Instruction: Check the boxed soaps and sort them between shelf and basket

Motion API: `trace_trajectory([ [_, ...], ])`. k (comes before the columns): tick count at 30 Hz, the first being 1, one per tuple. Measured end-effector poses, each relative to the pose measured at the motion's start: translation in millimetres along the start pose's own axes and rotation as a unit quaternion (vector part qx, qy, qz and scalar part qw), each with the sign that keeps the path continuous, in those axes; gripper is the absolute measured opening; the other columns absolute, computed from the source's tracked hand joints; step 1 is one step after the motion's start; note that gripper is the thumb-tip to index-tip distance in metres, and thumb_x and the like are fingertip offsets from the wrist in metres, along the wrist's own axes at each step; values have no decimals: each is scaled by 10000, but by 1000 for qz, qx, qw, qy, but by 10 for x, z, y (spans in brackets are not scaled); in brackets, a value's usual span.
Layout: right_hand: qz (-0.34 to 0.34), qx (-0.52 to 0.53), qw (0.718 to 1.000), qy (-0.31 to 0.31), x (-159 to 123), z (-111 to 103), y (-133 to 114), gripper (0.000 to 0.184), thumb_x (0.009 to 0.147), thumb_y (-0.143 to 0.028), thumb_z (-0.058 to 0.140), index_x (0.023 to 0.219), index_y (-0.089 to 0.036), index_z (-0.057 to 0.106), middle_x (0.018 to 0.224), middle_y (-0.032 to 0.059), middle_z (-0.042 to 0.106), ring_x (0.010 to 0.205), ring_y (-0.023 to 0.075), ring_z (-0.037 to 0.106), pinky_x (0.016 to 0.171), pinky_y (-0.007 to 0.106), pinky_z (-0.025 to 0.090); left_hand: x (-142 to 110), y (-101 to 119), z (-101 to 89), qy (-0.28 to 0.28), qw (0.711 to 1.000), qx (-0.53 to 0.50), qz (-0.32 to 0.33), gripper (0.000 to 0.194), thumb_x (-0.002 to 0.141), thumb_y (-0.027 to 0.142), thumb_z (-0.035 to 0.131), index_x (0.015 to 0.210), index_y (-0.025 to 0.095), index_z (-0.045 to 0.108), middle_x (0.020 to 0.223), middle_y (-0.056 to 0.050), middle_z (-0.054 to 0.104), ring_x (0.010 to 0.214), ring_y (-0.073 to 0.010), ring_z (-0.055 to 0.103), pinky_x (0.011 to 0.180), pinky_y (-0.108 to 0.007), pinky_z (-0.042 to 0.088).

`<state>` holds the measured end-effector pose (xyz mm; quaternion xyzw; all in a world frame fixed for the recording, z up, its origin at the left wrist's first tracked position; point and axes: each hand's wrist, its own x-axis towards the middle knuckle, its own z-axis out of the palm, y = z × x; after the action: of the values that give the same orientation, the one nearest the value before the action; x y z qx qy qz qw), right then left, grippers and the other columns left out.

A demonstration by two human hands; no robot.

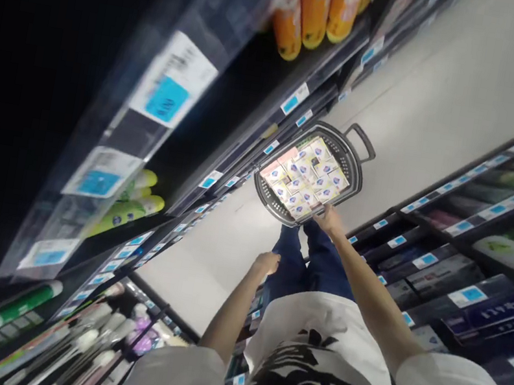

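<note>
A dark oval shopping basket (360, 182) with a raised handle at its far end stands in front of my legs. Packed flat inside it are several white and yellow packs with blue marks (309, 178), and a pink strip shows along one side. My right hand (330, 221) is closed on the basket's near edge. Apart from the basket, my left hand (267, 264) hangs beside my left thigh with its fingers curled in. Whatever may be inside those fingers is hidden.
Dark shelves with price tags (168, 89) rise close on the left, holding orange bottles (315, 5) and yellow-green bottles (131, 207). Brushes (84, 341) hang at lower left. Stocked shelves (471, 294) line the right side. Pale floor (458, 75) runs between.
</note>
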<state>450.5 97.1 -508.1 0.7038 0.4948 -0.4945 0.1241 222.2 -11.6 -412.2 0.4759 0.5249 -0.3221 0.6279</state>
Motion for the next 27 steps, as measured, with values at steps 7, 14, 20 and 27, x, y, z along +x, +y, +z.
trace_trajectory([
  [7, -5, 10, 996, 88, 850, 213, -301, 809, 856, -512, 738, 1471, -102, 409, 1472, 236, 521, 1304, 398, 557, 1067, 543, 518, 746, -490, -1048, 143, 990, -6, -15, 419, 1031, 163, 393, 1407, 159, 579, 1273, -131, 757, 1183, -201, 706, 1068, -322, 516],
  [14, -76, -28, 990, 112, 1613, 265, -453, 813, 961, -578, 613, 1502, -42, 326, 1564, 304, 376, 1320, 414, 508, 1038, 568, 505, 1717, -438, -1468, 247, 963, -93, 55, 380, 952, 144, 467, 1278, 155, 662, 1127, -94, 795, 1035, -206, 735, 984, -335, 551],
  [20, -61, -40, 993, 98, 1820, 499, -673, 590, 1033, -386, 493, 1485, -30, 363, 1531, 293, 430, 1272, 369, 560, 1040, 567, 506, 2054, -43, -655, 123, 987, -48, 86, 419, 1008, 137, 405, 1382, 144, 596, 1213, -132, 772, 1113, -219, 725, 1036, -358, 538],
  [27, 49, 81, 991, -91, 1056, 475, -307, 550, 849, -495, 789, 1142, -42, 683, 1218, 242, 705, 1137, 353, 654, 991, 457, 539, 1410, 63, 101, 4, 997, 7, 71, 340, 994, 173, 517, 1287, 187, 689, 1255, -134, 760, 1174, -265, 711, 1049, -369, 530],
])
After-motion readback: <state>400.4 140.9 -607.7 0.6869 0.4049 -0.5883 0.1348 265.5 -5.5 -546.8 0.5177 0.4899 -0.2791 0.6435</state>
